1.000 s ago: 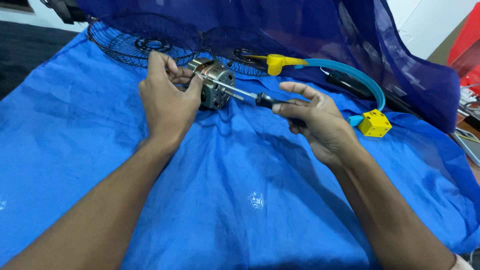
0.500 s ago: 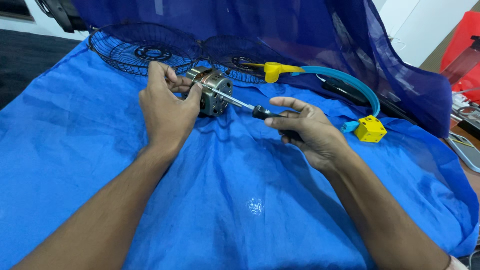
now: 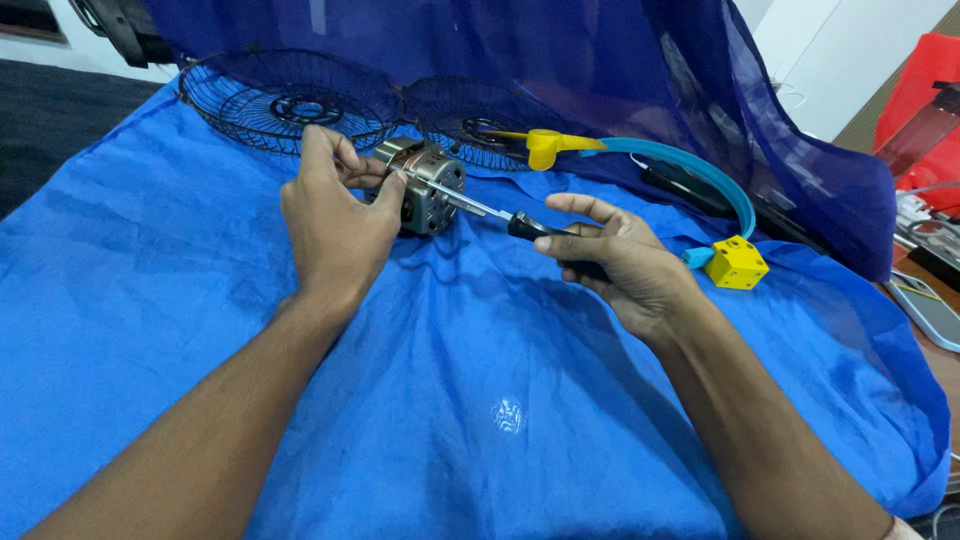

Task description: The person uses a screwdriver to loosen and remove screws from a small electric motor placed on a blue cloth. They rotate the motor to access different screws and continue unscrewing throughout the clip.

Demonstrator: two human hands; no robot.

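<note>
On the blue cloth (image 3: 480, 400) that covers the table, two bare arms reach forward from the near edge. The right hand (image 3: 620, 262) has its fingers wrapped round the black handle of a screwdriver (image 3: 500, 215). The thin metal shaft points left and a little up, and its tip meets the small metal motor (image 3: 430, 190). The left hand (image 3: 335, 225) holds the motor from the left side, with its fingers (image 3: 345, 165) curled over the top, so the motor sits just above the cloth in the middle of the table. To the right, near the right hand, lies a yellow block (image 3: 737, 262) joined to a curved teal band (image 3: 700, 170). Farther back, two black wire fan guards (image 3: 290, 100) lie flat on the cloth. Behind them hangs a dark blue cloth (image 3: 600, 70).
</note>
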